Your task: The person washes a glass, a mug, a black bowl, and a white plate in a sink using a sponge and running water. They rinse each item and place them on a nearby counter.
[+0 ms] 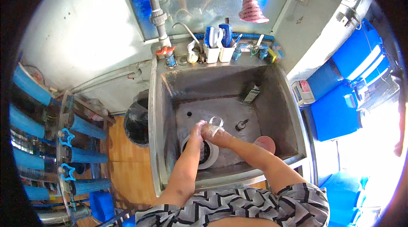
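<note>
Both forearms are coming in from the near edge of the sink [158,142] and meeting over its floor, a little left of the middle. The left hand [197,128] is curling narrow around something at the meeting point, though what its fingers are pinching cannot be told. The right hand [211,130] is closing on a clear strip [216,121], which is arching up and away from the knuckles toward the far wall. Just under the two hands, touching or nearly so, a round white cap [206,152] with a dark centre is lying flat on the sink floor, so both hands are equally near it. A pink lid [265,143] is lying toward the near right corner. Beyond, a small plug [242,124] is sitting on the floor, and white cups [219,53] with brushes are standing on the far rim.
</note>
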The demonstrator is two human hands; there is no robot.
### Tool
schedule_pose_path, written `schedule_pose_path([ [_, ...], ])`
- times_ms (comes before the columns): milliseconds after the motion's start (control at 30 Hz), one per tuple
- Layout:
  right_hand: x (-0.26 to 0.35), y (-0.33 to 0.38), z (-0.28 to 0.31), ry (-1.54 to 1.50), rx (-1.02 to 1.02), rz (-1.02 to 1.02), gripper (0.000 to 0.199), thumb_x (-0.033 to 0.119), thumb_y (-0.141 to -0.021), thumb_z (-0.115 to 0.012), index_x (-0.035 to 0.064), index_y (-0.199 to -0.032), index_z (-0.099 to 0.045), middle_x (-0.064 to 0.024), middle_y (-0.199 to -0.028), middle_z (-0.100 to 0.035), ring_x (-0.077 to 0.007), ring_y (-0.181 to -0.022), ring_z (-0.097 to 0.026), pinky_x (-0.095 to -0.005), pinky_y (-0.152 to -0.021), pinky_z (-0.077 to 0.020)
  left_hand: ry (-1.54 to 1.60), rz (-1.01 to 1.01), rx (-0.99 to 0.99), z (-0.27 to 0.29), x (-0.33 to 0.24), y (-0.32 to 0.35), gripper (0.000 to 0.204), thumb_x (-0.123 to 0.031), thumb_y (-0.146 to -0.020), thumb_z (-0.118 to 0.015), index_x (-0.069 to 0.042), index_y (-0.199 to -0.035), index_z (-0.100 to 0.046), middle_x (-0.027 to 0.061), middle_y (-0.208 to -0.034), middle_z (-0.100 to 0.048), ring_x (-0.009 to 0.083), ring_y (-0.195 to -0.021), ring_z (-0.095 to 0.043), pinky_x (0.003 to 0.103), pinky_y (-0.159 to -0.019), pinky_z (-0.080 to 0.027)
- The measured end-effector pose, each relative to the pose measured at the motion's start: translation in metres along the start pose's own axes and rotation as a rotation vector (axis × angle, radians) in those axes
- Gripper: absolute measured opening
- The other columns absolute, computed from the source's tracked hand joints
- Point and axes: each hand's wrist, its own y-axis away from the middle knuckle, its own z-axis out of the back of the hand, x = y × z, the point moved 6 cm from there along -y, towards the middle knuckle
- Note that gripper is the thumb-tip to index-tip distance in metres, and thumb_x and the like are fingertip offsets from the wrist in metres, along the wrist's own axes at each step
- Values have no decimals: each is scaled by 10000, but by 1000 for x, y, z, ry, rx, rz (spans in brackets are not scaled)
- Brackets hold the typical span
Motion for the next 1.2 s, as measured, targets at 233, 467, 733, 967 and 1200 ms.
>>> schedule_pose_path([
  [233,-40,18,-1,-670,-116,-542,604,222,-700,-732,73,-1254,-543,-137,-1209,-582,-255,-1122,-543,-348,-965,-419,393,-358,225,-8,2,37,304,-300,-845,-547,-54,-1016,-598,95,-977,-630,262,-873,-619,383,-779,-517],
  [467,-43,7,68,-181,193,-598,408,457,-673,-706,109,-886,-716,-101,-869,-694,-242,-809,-661,-351,-742,-522,-78,-60,502,-31,-7,70,438,-378,-801,-665,-34,-1063,-593,120,-1076,-627,251,-961,-621,401,-790,-527],
  [733,-73,20,89,-710,-811,-1050,213,221,-719,-767,33,-747,-672,-39,-716,-656,-94,-677,-581,-268,-626,-484,219,-289,145,-54,-18,77,311,-285,-917,-525,-62,-1134,-518,87,-905,-631,220,-726,-639,341,-623,-535],
  [967,6,-11,71,348,-386,-377,342,187,-783,-614,194,-1124,-631,-89,-1337,-450,-433,-1296,-273,-503,-990,-371,495,-445,145,-75,-39,77,232,-247,-915,-499,-69,-1055,-548,93,-992,-623,251,-883,-607,364,-799,-506],
  [1200,-56,-3,116,-655,-640,-714,437,453,-849,-617,21,-870,-673,-37,-685,-591,-147,-657,-544,-312,-642,-457,337,-267,253,-72,-39,98,302,-263,-928,-426,-46,-1096,-551,111,-989,-638,235,-861,-639,373,-777,-538],
])
